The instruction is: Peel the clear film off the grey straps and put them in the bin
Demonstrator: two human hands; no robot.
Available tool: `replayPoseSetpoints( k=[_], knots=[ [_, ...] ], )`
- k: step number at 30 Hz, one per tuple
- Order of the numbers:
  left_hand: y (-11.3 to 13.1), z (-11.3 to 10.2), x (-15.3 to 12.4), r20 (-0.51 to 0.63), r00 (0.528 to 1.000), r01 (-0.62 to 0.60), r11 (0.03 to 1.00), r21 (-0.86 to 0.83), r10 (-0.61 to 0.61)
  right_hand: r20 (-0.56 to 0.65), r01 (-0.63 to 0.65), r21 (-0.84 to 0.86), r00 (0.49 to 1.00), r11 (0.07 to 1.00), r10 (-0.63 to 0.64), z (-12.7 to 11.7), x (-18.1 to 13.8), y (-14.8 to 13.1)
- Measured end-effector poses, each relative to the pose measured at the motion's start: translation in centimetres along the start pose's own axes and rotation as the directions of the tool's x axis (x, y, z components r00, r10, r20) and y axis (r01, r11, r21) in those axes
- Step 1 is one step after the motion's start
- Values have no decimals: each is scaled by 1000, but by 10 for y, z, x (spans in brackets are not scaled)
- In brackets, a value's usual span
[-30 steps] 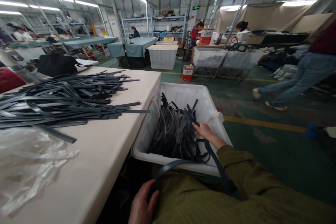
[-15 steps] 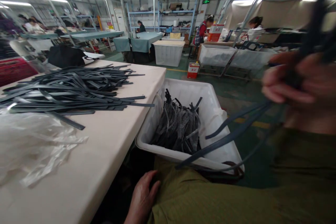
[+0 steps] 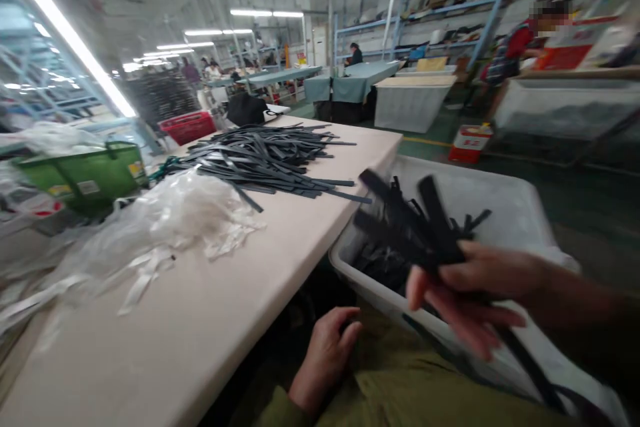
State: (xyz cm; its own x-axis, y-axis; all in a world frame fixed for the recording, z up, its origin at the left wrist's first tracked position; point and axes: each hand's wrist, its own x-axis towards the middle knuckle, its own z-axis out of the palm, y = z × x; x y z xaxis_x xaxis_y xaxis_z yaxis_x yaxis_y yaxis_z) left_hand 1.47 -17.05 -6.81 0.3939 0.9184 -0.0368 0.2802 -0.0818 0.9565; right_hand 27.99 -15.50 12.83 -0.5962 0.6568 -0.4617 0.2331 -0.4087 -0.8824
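My right hand [image 3: 470, 293] grips a small bunch of dark flat strips [image 3: 433, 207], slightly blurred; their ends fan out towards the table, and a tail hangs down past the wrist. Below and behind it stands a white plastic bin [image 3: 505, 193], with more dark strips [image 3: 377, 270] inside, partly hidden by the held bunch. My left hand [image 3: 330, 350] rests on my lap beside the table edge, thumb apart from the fingers, holding nothing. On the table lies a large loose heap of dark grey strips [image 3: 265, 160].
The pale table [image 3: 270, 273] fills the left, its edge running beside the bin. Crumpled clear plastic [image 3: 175, 213] and a green bag [image 3: 85, 177] lie left of the heap. A red crate [image 3: 187, 127] stands behind. A person in red [image 3: 520, 43] works at the far right.
My view has swung left. My right hand has come down from the upper right to in front of the bin, still gripping strips. My left hand stays on my lap.
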Motion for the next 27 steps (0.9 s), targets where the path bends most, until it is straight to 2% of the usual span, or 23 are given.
replayPoseSetpoints(
  k=[1, 2, 4, 6, 9, 12, 15, 16, 18, 19, 21, 22, 23, 27],
  knots=[
    [9, -7, -3, -56, 998, 7, 995, -95, -13, 183, 19, -5, 983, 1000, -18, 14, 35, 3],
    [16, -16, -7, -118, 993, 7, 981, -194, -30, 317, 79, -1, 945, 997, -75, 28, 67, 8],
    [27, -33, -18, -260, 961, -10, 935, -355, -89, 391, 155, -91, 914, 984, -108, 54, 120, 22],
    [30, -50, -31, -417, 893, -41, 893, -448, -168, 426, 171, -168, 901, 971, -85, 73, 155, 36],
    [26, -65, -52, -590, 767, -125, 844, -521, -251, 436, 111, -234, 900, 966, 2, 91, 181, 50],
    [22, -70, -65, -647, 704, -153, 826, -542, -294, 418, 118, -274, 908, 954, 7, 101, 195, 62],
    [21, -70, -72, -651, 680, -123, 823, -554, -337, 357, 184, -271, 931, 945, -79, 107, 203, 75],
    [21, -72, -74, -642, 685, -108, 824, -557, -344, 325, 195, -258, 940, 946, -105, 108, 204, 79],
    [22, -82, -78, -595, 730, -31, 854, -519, -335, 277, 187, -230, 953, 955, -120, 105, 205, 87],
    [24, -93, -81, -571, 759, 37, 895, -444, -314, 257, 175, -216, 959, 961, -117, 103, 205, 90],
    [30, -130, -83, -559, 785, 246, 962, -117, -269, 222, 134, -193, 971, 972, -90, 97, 203, 95],
    [34, -155, -83, -586, 776, 361, 926, 106, -235, 207, 113, -182, 976, 977, -74, 94, 202, 98],
    [37, -184, -81, -650, 730, 513, 797, 319, -210, 195, 95, -172, 979, 980, -61, 91, 202, 101],
    [38, -295, -67, -785, 586, 741, 524, 419, -200, 147, 77, -165, 988, 983, -53, 88, 201, 110]
  ],
)
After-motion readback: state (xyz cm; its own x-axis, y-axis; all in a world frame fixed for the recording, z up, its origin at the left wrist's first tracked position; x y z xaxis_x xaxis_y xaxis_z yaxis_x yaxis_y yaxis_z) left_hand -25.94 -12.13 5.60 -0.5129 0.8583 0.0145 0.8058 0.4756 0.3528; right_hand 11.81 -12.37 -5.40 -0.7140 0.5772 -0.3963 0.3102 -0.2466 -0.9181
